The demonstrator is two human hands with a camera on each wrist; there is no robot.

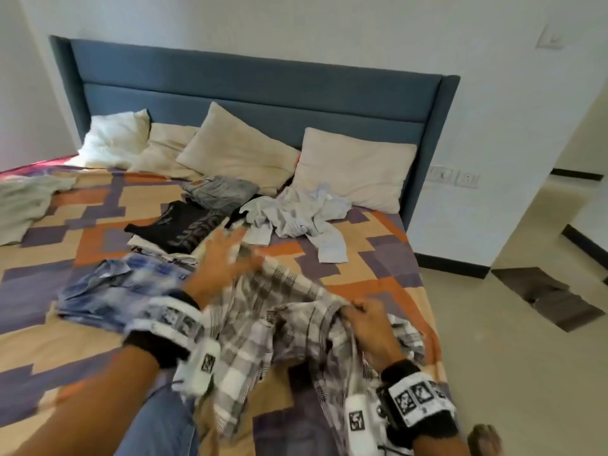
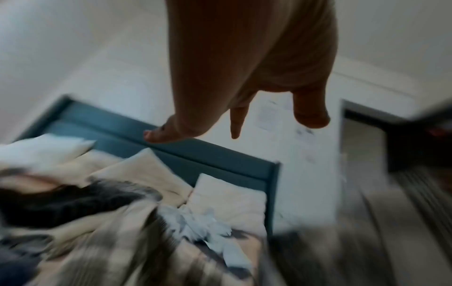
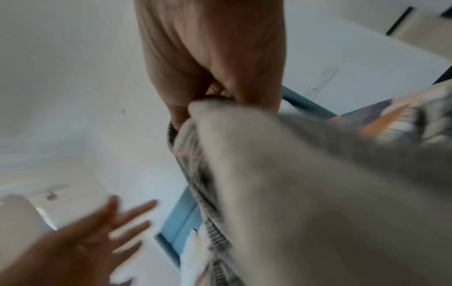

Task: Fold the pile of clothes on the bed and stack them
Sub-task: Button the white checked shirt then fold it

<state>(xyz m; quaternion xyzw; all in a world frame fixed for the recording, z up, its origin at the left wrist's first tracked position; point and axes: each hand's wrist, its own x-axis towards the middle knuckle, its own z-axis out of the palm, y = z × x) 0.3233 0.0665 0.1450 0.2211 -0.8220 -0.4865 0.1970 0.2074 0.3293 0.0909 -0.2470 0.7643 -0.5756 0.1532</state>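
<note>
Gripping the grey-and-white checked cotton shirt (image 1: pixel 263 311), your right hand (image 1: pixel 368 324) pinches its edge. Left hand (image 1: pixel 220 255), fingers spread, holds nothing; sweep it toward 12 o'clock to flatten the cloth.

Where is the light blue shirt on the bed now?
In the head view the light blue shirt lies crumpled on the bed's right side, before the right pillow, beyond the plaid shirt.
</note>
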